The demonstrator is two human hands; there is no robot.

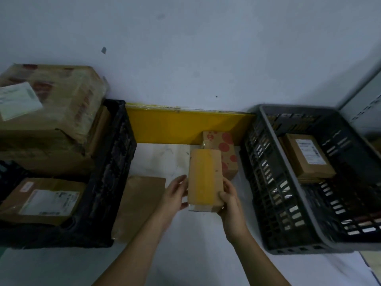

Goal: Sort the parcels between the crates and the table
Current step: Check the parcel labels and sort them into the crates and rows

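Observation:
A narrow cardboard parcel with yellow tape [204,178] is held above the white table [165,157] between the two crates. My right hand [231,205] grips its near right corner. My left hand [175,195] presses flat against its left side with the fingers spread. Behind it on the table lies a brown box with red dots [225,153]. A flat brown envelope [138,205] lies on the table to the left of my hands.
The black crate [111,162] on the left holds a large taped carton [51,112] and a labelled parcel [43,200]. The grey crate [266,182] on the right holds a small labelled box [307,155]. A yellow board [175,126] runs along the wall.

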